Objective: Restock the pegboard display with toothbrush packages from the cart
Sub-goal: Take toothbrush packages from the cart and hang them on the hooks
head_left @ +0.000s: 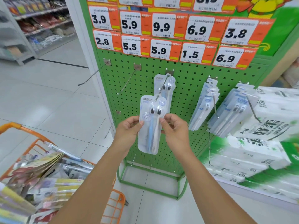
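A clear toothbrush package (151,126) with a blue and a white brush hangs upright in front of the green pegboard (142,75). My left hand (127,128) pinches its left edge and my right hand (174,126) pinches its right edge. The hole at the package's top sits at the tip of a metal hook (161,88). Another identical package (165,84) hangs further back on that same hook. The orange cart (113,206) at lower left holds several packages (48,175).
Two hooks to the right carry several toothbrush packages (205,104) (229,110). Bare hooks (92,74) (127,81) jut out at the left of the board. Price tags (161,28) cover its top. Tissue packs (262,143) are stacked at right; store shelves (40,21) stand at far left.
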`<state>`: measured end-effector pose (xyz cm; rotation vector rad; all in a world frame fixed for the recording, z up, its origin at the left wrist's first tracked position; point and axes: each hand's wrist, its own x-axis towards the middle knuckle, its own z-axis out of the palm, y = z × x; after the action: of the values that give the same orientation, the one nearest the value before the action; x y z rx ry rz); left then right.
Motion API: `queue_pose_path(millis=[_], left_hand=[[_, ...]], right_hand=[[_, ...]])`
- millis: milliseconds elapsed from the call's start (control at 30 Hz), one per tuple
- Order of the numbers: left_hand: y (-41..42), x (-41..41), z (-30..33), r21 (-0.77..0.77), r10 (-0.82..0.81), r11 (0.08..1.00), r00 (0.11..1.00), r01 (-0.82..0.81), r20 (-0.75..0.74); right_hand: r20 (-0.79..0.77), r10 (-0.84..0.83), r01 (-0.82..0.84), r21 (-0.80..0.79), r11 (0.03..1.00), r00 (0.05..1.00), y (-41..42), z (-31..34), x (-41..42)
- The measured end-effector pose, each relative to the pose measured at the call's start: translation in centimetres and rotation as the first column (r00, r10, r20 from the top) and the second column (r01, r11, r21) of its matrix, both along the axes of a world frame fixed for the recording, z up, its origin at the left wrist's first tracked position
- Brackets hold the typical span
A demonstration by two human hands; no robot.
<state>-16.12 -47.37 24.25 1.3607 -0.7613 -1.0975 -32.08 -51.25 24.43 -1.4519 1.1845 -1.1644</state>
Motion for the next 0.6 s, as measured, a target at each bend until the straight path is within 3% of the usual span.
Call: queue_pose_path(millis=[67,133,433,600], left_hand=[[-0.7,-0.1,0.6,0.024,0.085,0.996,0.985,-0.089,0.152],[-1.1,0.2,0.9,0.039,0.103,0.993,0.972,-0.113,0.213],[3.0,2.7,-0.9,0.129,0.045,0.989,0.986,-0.066,0.16],[8.9,4.3,-4.2,0.249,0.092,0.961,0.988,-0.12,0.12]], right_hand=[[-0.033,-0.066,0.065,-0.02,0.998,0.997,-1.6,-0.2,0.6],[-0.055,-0.143,0.141,-0.037,0.989,0.988,-3.6,-0.2,1.2],[-0.081,-0.352,0.358,0.085,0.93,0.933,-9.6,0.9,2.8],[0.043,-0.405,0.384,0.241,0.891,0.913,-4.6,-1.5,3.7]])
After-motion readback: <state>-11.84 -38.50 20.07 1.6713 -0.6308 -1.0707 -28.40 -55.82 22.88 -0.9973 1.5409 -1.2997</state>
